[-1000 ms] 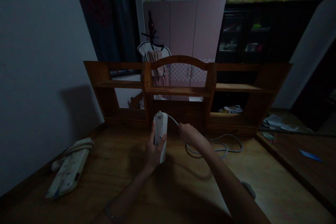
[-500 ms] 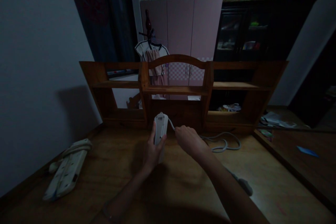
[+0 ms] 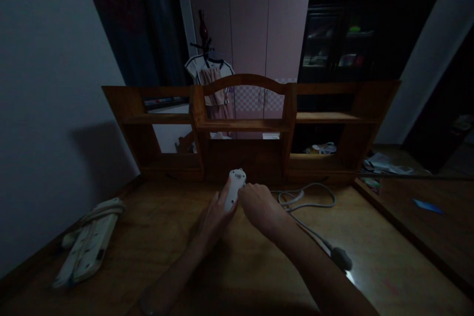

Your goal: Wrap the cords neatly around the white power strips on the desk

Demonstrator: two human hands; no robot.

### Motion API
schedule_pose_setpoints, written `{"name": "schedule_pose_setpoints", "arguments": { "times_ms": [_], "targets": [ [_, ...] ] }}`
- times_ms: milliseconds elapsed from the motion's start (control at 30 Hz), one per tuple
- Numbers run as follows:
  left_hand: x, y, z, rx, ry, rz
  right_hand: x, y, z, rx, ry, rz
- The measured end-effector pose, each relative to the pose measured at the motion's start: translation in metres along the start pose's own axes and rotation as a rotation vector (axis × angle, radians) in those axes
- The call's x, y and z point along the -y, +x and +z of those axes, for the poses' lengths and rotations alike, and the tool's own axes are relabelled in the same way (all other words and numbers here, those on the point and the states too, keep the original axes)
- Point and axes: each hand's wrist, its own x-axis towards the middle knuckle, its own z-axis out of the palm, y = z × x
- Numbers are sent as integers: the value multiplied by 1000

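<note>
My left hand (image 3: 218, 212) is wrapped round a white power strip (image 3: 235, 186), its underside with a small printed label facing me. Close against the strip's right side is my right hand (image 3: 261, 205), a closed fist on the power cord. The cord (image 3: 314, 206) emerges beyond that hand, lies in loose loops on the wooden desktop and runs towards me to a grey plug (image 3: 341, 258) beside my right forearm. The part of the cord inside my fist is hidden.
A second white power strip (image 3: 91, 242), its cord wound about it, lies at the left near the wall. Along the back of the desktop (image 3: 159, 222) stands a wooden shelf unit (image 3: 242, 126). A blue packet (image 3: 427, 206) lies on a surface at the right.
The strip has tilted and shifted a little right and down in my left hand. My right hand has drawn in against it, and the cord's loops have moved. The view has shifted slightly.
</note>
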Motion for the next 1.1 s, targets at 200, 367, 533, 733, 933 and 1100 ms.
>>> {"name": "schedule_pose_setpoints", "arguments": {
  "times_ms": [200,367,533,733,933,1100],
  "targets": [
    [-6,-6,5,55,314,254,-18,-9,-20,-122,-3,-25],
    [-23,-12,0,116,328,437,-63,-12,-35,-157,153,0],
    [-23,-14,-5,150,275,592,-102,-12,-36,-102,463,-83],
    [-18,-18,-4,89,261,783,-123,-6,-28,-2,631,-84],
    [-17,-23,-3,-33,93,804,-133,4,-21,56,765,-178],
    [-16,-25,-1,-176,-65,729,-130,16,-13,17,854,-209]
  ]
}}
